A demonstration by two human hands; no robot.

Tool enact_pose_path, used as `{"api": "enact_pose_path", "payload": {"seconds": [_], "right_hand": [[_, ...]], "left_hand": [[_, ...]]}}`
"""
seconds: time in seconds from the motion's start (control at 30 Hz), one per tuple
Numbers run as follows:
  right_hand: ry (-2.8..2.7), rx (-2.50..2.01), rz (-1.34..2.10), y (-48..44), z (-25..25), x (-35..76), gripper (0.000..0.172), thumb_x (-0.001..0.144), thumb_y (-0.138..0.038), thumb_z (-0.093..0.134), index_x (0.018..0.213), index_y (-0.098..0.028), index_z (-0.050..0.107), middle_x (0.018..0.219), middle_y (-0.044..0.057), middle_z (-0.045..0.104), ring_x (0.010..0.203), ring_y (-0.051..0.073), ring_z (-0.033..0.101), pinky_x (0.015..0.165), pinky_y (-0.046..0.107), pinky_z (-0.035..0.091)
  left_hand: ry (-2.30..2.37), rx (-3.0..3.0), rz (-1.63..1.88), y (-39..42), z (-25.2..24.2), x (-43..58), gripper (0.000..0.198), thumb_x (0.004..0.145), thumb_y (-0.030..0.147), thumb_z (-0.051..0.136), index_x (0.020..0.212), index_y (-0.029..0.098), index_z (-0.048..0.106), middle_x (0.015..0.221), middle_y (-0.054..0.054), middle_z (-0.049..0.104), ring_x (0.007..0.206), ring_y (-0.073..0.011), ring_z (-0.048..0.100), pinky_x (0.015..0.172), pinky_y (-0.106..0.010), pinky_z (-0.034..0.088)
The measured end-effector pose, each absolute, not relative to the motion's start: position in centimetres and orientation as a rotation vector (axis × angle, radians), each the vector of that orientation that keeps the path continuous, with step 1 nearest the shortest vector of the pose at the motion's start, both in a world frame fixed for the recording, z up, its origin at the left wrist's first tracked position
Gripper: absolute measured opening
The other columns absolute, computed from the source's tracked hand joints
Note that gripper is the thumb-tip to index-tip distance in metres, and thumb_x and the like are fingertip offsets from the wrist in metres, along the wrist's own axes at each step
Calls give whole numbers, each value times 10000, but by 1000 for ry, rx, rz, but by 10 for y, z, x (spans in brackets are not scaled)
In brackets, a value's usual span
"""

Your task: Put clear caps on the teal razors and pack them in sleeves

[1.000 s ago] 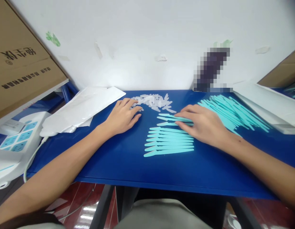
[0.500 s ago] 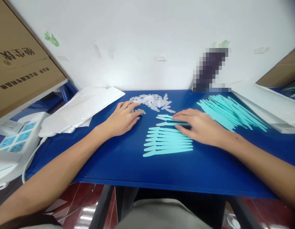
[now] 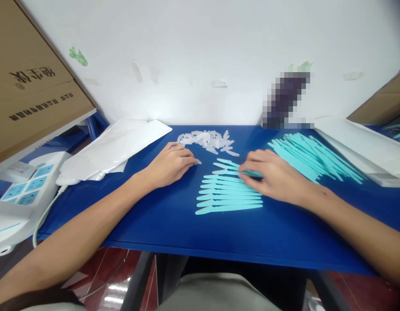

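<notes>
My left hand rests on the blue table, fingers curled, pinching a small clear cap at its fingertips. A pile of clear plastic caps lies just beyond it. My right hand lies on the right ends of a row of turquoise plastic sticks, its fingers closing on one turquoise stick at the top of the row. Two loose sticks lie angled above the row.
A heap of turquoise sticks lies at the right rear. White plastic bags lie at the left rear, a white power strip at far left below a cardboard box. A white tray stands at the right.
My left hand has drawn back from the cap pile toward the sticks with a cap at its fingertips. My right hand's fingers have curled onto a stick.
</notes>
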State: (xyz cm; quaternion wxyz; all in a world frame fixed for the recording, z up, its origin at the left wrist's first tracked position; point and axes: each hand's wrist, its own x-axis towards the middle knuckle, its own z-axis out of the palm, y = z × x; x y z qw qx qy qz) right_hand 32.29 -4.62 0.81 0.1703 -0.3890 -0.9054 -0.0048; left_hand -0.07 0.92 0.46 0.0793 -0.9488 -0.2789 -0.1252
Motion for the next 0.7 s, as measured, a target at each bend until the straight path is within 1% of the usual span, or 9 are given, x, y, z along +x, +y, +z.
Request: {"api": "enact_pose_path", "payload": {"seconds": [0.07, 0.1, 0.2, 0.27, 0.3, 0.4, 0.47, 0.57, 0.7], "right_hand": [[-2623, -1172, 64, -49, 11, 322, 301, 1009, -349, 514, 861, -204, 732, 727, 32, 673, 651, 184, 576, 786, 424, 399], [-2649, -1211, 110, -50, 12, 321, 317, 1012, -377, 510, 852, -213, 729, 653, 12, 640, 606, 174, 542, 791, 428, 390], [-2648, -1331, 216, -52, 15, 321, 350, 1002, -463, 505, 917, -227, 748, 520, -1, 541, 620, 211, 534, 718, 381, 394], [-2615, -1384, 310, -52, 17, 321, 363, 985, -483, 512, 955, -219, 758, 517, 4, 526, 631, 219, 553, 636, 335, 382], [-2601, -1398, 372, -52, 18, 322, 366, 980, -478, 513, 974, -211, 763, 526, 1, 529, 596, 202, 544, 603, 321, 371], [-2593, -1408, 510, -53, 22, 323, 389, 968, -458, 515, 1051, -188, 783, 506, -31, 489, 451, 138, 446, 541, 305, 334], [-2602, -1401, 531, -52, 23, 324, 403, 957, -456, 521, 1087, -183, 788, 503, -40, 470, 426, 124, 401, 527, 306, 312], [-2574, -1432, 619, -52, 25, 324, 373, 939, -476, 541, 1001, -199, 783, 534, -38, 477, 450, 120, 397, 516, 300, 308], [-2499, -1497, 826, -53, 26, 324, 314, 922, -494, 578, 838, -222, 711, 564, -39, 489, 495, 122, 412, 506, 284, 319]], "left_hand": [[-838, -2890, -397, 9, 4, 0, 286, 1065, 234, 488, 1196, 202, 740, 1126, -79, 742, 1035, -233, 657, 943, -404, 412], [-843, -2920, -410, 9, 3, 0, 280, 1065, 250, 498, 1210, 200, 733, 1126, -80, 737, 1031, -230, 658, 929, -394, 421], [-879, -2999, -431, 8, 2, 0, 295, 1058, 297, 532, 1262, 183, 711, 1118, -93, 720, 1019, -234, 651, 889, -375, 448], [-916, -3032, -427, 8, 2, 1, 313, 1054, 317, 541, 1271, 167, 709, 1099, -101, 710, 1013, -240, 642, 876, -371, 463], [-931, -3045, -426, 7, 2, 1, 316, 1054, 322, 541, 1266, 162, 713, 1087, -102, 706, 1005, -240, 638, 869, -369, 468], [-973, -3068, -439, 6, 3, 2, 306, 1047, 323, 556, 1244, 162, 726, 1064, -98, 703, 984, -239, 632, 856, -369, 475], [-1003, -3076, -465, 6, 4, 3, 289, 1037, 312, 573, 1233, 170, 731, 1054, -93, 705, 973, -237, 631, 847, -370, 476], [-1030, -3077, -519, 6, 3, 4, 255, 1028, 293, 583, 1183, 178, 749, 1028, -86, 706, 956, -232, 634, 833, -367, 480], [-1031, -3066, -548, 6, 1, 6, 256, 1039, 296, 553, 1138, 184, 760, 1021, -87, 695, 939, -221, 640, 821, -355, 497]]}}
